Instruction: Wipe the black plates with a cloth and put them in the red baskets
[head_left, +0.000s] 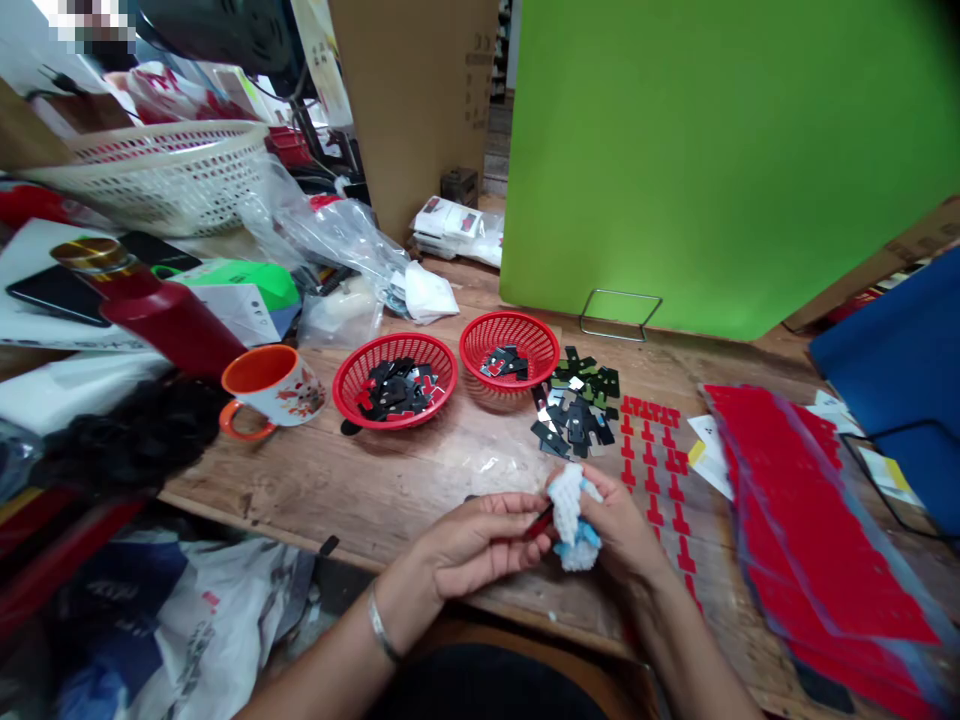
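Observation:
Near the front edge of the table, my left hand (pixel 480 545) pinches a small flat piece with a dark and red surface (pixel 538 523) between thumb and fingers. My right hand (pixel 622 520) is closed on a bunched white and light-blue cloth (pixel 568 510), which touches the piece's right end. The cloth hides part of the piece and some right-hand fingertips. Beyond my hands lies a heap of small black and metallic flat pieces (pixel 577 425). Rows of red T-shaped cut-outs (pixel 651 455) lie just right of the heap.
Two red baskets, a left one (pixel 339 398) and a right one (pixel 541 350), hold more flat pieces. An orange-lined mug (pixel 289 395) and a red bottle (pixel 176 325) stand left. Red sheets (pixel 810 520) lie right. A green board (pixel 712 170) closes off the back.

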